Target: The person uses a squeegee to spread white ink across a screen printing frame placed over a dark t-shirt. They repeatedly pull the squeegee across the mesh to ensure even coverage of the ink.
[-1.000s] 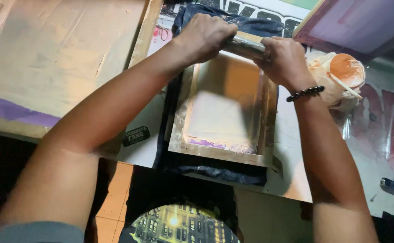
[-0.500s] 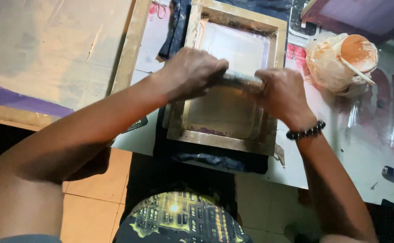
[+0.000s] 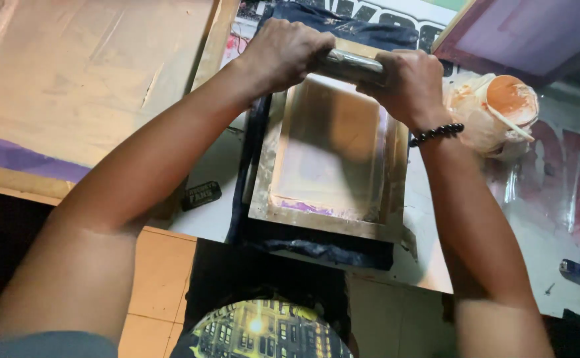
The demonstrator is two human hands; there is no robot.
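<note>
A small wooden printing screen frame (image 3: pixel 283 215) lies on a dark garment (image 3: pixel 323 252) on the table. Both my hands grip a squeegee (image 3: pixel 351 65) with a grey handle at the frame's far end. My left hand (image 3: pixel 287 52) holds its left end, my right hand (image 3: pixel 406 83) its right end. A black bead bracelet (image 3: pixel 436 134) circles my right wrist. The mesh (image 3: pixel 330 152) inside the frame looks pale, with a purple streak near its front edge. The squeegee's blade is hidden behind my hands.
A large wooden screen (image 3: pixel 84 79) with a purple band lies to the left. Another purple screen (image 3: pixel 528 33) leans at the top right. A plastic-wrapped tub of orange ink (image 3: pixel 502 109) with a stick stands right of the frame. A small black tag (image 3: pixel 200 195) lies near the table edge.
My hands and the squeegee have gone from the middle of the mesh back to the frame's far end. The view has shifted with my head.
</note>
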